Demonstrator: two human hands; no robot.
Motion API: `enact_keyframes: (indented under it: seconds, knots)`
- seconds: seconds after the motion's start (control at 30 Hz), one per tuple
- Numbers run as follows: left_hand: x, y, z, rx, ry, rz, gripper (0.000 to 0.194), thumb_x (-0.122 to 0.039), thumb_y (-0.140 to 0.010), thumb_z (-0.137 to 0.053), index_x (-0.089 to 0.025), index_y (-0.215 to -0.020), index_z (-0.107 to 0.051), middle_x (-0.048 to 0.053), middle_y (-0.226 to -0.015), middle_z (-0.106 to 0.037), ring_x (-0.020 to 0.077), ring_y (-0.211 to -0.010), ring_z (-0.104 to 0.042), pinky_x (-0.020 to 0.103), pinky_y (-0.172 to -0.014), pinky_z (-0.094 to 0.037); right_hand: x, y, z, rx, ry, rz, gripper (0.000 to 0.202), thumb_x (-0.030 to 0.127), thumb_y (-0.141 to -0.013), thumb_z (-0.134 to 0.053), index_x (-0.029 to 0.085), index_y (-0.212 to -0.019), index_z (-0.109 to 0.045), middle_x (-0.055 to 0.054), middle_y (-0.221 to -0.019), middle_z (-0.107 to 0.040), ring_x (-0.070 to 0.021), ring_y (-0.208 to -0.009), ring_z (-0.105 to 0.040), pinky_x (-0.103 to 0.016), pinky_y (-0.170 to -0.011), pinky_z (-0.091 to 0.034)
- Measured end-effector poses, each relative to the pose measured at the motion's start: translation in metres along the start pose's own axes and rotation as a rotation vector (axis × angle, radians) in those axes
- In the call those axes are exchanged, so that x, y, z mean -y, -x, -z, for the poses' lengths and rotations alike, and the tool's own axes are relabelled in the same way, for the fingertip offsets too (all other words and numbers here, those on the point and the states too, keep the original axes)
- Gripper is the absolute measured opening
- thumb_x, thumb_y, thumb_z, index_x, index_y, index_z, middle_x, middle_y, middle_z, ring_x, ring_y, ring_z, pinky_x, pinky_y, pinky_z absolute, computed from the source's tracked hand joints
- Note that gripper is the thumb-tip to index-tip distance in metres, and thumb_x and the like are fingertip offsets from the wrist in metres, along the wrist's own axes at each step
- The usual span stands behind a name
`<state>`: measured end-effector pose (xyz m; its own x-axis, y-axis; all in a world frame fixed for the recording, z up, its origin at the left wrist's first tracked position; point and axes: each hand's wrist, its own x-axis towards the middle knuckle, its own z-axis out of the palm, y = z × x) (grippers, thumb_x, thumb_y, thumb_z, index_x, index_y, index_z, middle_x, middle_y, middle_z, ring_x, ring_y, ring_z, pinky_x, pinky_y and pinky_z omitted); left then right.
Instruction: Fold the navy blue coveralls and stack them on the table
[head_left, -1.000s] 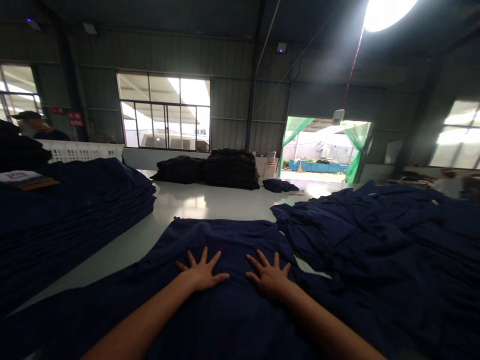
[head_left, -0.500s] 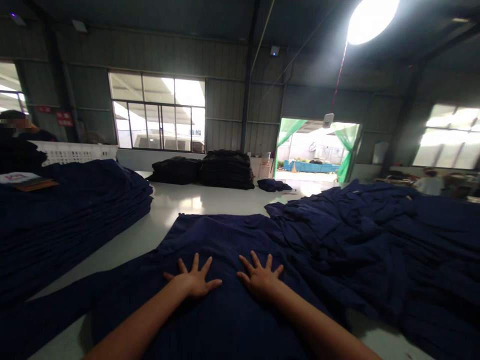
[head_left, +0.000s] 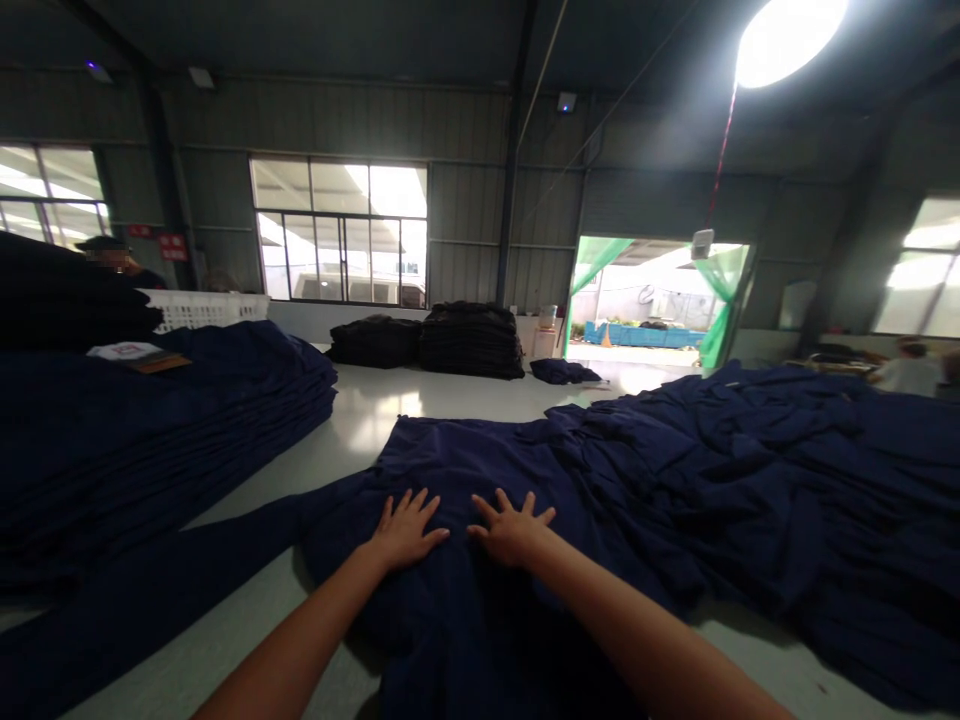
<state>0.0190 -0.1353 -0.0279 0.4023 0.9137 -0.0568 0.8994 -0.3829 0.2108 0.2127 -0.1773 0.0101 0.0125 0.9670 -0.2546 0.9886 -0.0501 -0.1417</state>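
Where we touch: our left hand (head_left: pixel 406 535) and right hand (head_left: pixel 511 532) lie flat and spread on the cloth (head_left: pixel 465 450).
Cloth: on the table (head_left: pixel 450 395), maybe touching the heap (head_left: pixel 757 470); it's too dark to tell.

A clothing workshop, shown by stacked navy cloth (head_left: pixel 187 440), a spread garment (head_left: pixel 465 445), metal walls (head_left: pixel 465 205).

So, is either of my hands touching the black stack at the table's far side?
No, your left hand and right hand both rest on the navy garment in front of you.
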Motion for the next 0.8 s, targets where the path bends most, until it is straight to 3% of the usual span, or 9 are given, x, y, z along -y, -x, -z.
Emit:
enact_keyframes:
  seconds: [0.17,0.3,0.37,0.43,0.57,0.7,0.8]
  knots:
    - [0.017,0.0,-0.006,-0.172,0.106,-0.052,0.058,-0.044,-0.085,-0.039,-0.016,-0.136,-0.037,0.01,-0.147,-0.03,0.0242,-0.136,-0.022,0.046,-0.111,-0.016,-0.004,-0.014,-0.026,-0.076,-0.041,0.066,0.069,0.076,-0.076,-0.018,0.048,-0.139,-0.016,0.003,-0.153,-0.005,-0.049,-0.131,0.004,-0.075,-0.092,0.002]
    - [0.033,0.009,0.011,-0.375,0.158,-0.051,0.041,-0.012,-0.082,-0.037,-0.016,-0.121,-0.052,0.008,-0.131,-0.051,0.0137,-0.122,-0.044,0.027,-0.106,-0.03,-0.019,-0.022,-0.027,-0.13,-0.039,0.117,0.067,0.076,-0.076,-0.02,0.049,-0.137,-0.02,0.005,-0.152,-0.01,-0.0476,-0.132,0.002,-0.073,-0.095,0.002]
    - [0.039,0.017,0.024,-0.471,0.102,0.094,0.046,0.0,-0.076,-0.034,-0.016,-0.113,-0.056,0.008,-0.12,-0.057,0.013,-0.112,-0.051,0.024,-0.099,-0.036,-0.021,-0.022,-0.026,-0.144,-0.037,0.121,0.066,0.075,-0.077,-0.021,0.049,-0.137,-0.021,0.005,-0.152,-0.011,-0.0476,-0.132,0.001,-0.072,-0.096,0.0]
    - [0.044,0.026,0.034,-0.528,-0.007,0.323,0.046,0.002,-0.076,-0.033,-0.016,-0.11,-0.058,0.01,-0.114,-0.057,0.0182,-0.107,-0.051,0.029,-0.092,-0.041,-0.021,-0.021,-0.026,-0.155,-0.032,0.113,0.064,0.073,-0.078,-0.023,0.048,-0.137,-0.022,0.006,-0.152,-0.012,-0.0468,-0.133,0.0,-0.072,-0.096,-0.001]
    - [0.059,0.04,0.041,-0.474,-0.123,0.727,0.043,-0.01,-0.085,-0.027,-0.017,-0.116,-0.056,0.016,-0.119,-0.053,0.0316,-0.108,-0.049,0.044,-0.082,-0.042,-0.021,-0.019,-0.027,-0.163,-0.034,0.113,0.06,0.07,-0.081,-0.026,0.048,-0.137,-0.024,0.006,-0.152,-0.014,-0.0448,-0.134,-0.002,-0.072,-0.096,-0.001]
    - [0.081,0.047,0.038,-0.445,-0.099,0.939,0.05,-0.008,-0.084,-0.022,-0.015,-0.124,-0.051,0.024,-0.132,-0.044,0.0392,-0.118,-0.041,0.056,-0.079,-0.039,-0.023,-0.018,-0.028,-0.18,-0.048,0.128,0.059,0.068,-0.082,-0.027,0.047,-0.136,-0.026,0.005,-0.151,-0.017,-0.0456,-0.133,-0.003,-0.072,-0.097,-0.003]
    - [0.093,0.05,0.037,-0.448,-0.117,0.958,0.046,-0.007,-0.083,-0.025,-0.012,-0.116,-0.058,0.023,-0.121,-0.054,0.0351,-0.116,-0.044,0.051,-0.082,-0.039,-0.024,-0.019,-0.029,-0.196,-0.05,0.133,0.058,0.067,-0.082,-0.028,0.046,-0.136,-0.028,0.005,-0.151,-0.018,-0.0464,-0.133,-0.004,-0.072,-0.096,-0.003]
